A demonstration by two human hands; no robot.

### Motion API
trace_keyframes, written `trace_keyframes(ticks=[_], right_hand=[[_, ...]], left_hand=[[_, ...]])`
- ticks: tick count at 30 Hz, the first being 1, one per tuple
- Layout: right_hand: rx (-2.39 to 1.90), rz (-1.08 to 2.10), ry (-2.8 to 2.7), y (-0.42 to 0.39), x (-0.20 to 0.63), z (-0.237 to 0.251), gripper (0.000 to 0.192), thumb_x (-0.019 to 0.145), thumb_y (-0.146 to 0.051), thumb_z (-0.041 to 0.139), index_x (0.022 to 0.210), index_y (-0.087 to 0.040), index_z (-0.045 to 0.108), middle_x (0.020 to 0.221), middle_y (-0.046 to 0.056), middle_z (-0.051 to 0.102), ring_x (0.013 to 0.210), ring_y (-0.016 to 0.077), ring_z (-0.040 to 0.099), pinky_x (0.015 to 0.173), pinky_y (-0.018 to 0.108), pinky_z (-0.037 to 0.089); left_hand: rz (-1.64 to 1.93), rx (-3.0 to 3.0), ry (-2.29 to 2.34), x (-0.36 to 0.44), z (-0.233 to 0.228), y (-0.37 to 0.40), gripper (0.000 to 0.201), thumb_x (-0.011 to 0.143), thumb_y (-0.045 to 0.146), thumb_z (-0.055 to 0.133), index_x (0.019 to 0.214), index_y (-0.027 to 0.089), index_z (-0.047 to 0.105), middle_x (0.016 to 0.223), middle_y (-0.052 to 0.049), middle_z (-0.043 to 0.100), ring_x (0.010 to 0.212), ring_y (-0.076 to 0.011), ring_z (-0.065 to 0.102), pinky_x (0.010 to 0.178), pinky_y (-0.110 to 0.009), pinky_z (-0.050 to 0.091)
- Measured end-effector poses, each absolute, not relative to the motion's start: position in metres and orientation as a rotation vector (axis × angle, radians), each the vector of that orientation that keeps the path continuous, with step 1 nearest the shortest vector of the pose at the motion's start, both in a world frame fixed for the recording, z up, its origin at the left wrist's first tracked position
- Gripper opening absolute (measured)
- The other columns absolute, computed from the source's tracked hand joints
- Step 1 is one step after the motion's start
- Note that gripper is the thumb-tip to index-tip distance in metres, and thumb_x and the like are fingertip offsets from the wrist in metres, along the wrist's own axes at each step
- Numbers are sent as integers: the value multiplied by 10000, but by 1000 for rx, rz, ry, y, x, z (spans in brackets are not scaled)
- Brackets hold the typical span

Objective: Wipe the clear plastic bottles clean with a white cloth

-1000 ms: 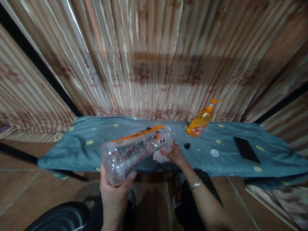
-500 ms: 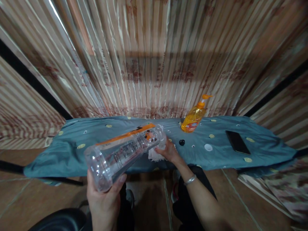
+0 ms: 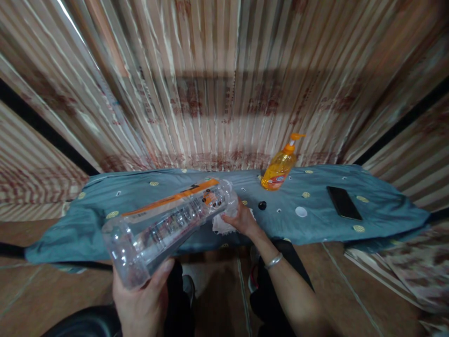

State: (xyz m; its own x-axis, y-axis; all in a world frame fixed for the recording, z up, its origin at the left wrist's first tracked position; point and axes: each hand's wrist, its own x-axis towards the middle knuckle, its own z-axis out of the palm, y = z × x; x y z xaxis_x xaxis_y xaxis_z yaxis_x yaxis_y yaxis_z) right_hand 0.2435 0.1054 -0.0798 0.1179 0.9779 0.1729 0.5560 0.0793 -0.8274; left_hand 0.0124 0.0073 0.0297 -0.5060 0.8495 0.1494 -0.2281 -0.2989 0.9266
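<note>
A large clear plastic bottle (image 3: pixel 164 231) with an orange-striped label lies tilted across the view, over the front of the cloth-covered table. My left hand (image 3: pixel 142 297) is closed around its lower left end, thumb along the near side. My right hand (image 3: pixel 243 220) grips the narrower right end; some of its fingers are hidden behind the bottle. Just under that hand a crumpled white cloth (image 3: pixel 222 227) rests on the table. A small black cap (image 3: pixel 262 205) sits to the right of my right hand, with a white round disc (image 3: pixel 301 212) farther right.
On the blue-green tablecloth (image 3: pixel 326 229) stand an orange pump bottle (image 3: pixel 278 171) at the back and a dark phone (image 3: pixel 344 203) on the right. A striped curtain (image 3: pixel 210 93) hangs behind. Black poles (image 3: pixel 45 124) slant down at both sides.
The bottle's left end has shifted left and slightly down with my left hand. My right hand stays at the other end. The whole view has shifted a little.
</note>
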Motion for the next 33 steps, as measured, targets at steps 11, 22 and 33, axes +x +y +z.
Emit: trace_keyframes(ticks=[11, 22, 33], right_hand=[[-1584, 668, -1533, 106, 244, -82, 735, 731, -261, 830, 1410, -204, 554, 1291, 142, 770, 1193, 334, 753, 1052, 496, 592], [-1568, 653, -1529, 108, 244, -86, 678, 728, -273, 820, 1360, -211, 582, 1237, 114, 789, 1144, 308, 769, 1024, 466, 607], [-1584, 659, -1528, 107, 244, -86, 721, 728, -266, 841, 1387, -200, 559, 1262, 141, 778, 1169, 324, 759, 1058, 486, 590]], left_hand=[[1891, 835, 1238, 14, 30, 4, 671, 537, 305, 1012, 1130, 235, 706, 1081, -61, 758, 1220, -381, 695, 1191, -752, 320], [1885, 813, 1292, 17, 33, 6, 551, 504, 350, 1011, 951, 209, 721, 993, -55, 748, 1096, -361, 725, 1172, -755, 354], [1898, 804, 1251, 18, 35, 6, 536, 522, 301, 1010, 963, 208, 720, 958, -38, 755, 1145, -368, 722, 1195, -748, 323]])
